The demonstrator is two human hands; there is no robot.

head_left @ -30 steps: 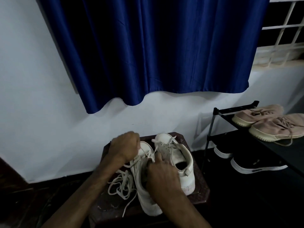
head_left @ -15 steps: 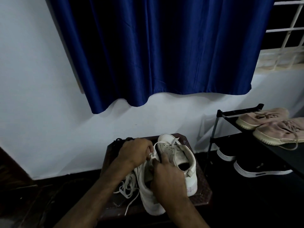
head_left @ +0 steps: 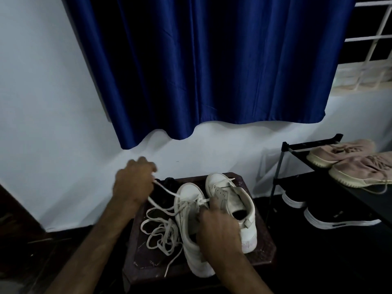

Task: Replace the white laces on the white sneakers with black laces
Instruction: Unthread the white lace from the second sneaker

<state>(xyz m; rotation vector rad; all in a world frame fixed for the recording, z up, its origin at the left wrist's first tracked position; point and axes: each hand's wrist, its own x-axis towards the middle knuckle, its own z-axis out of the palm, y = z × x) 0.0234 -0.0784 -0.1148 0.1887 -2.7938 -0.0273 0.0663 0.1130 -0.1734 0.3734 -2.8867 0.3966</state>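
Note:
Two white sneakers stand on a small dark wooden stool (head_left: 262, 254). My right hand (head_left: 218, 225) grips the left sneaker (head_left: 189, 211) around its tongue and opening. My left hand (head_left: 133, 181) is raised left of the shoe and pinches a white lace (head_left: 167, 192) stretched taut from the eyelets. Loose white lace loops (head_left: 161, 232) lie in a tangle on the stool beside the shoe. The right sneaker (head_left: 235, 200) stands next to it, its eyelets mostly bare. A dark bundle (head_left: 167, 182), possibly black laces, lies at the stool's back edge, hard to make out.
A black shoe rack (head_left: 297, 145) stands at the right with pink sneakers (head_left: 356, 164) on top and black sneakers (head_left: 339, 215) below. A blue curtain (head_left: 201, 66) hangs on the white wall behind. The floor around the stool is dark.
My left hand has lifted up and to the left, drawing a length of white lace out of the left sneaker. My right hand stays on the shoe.

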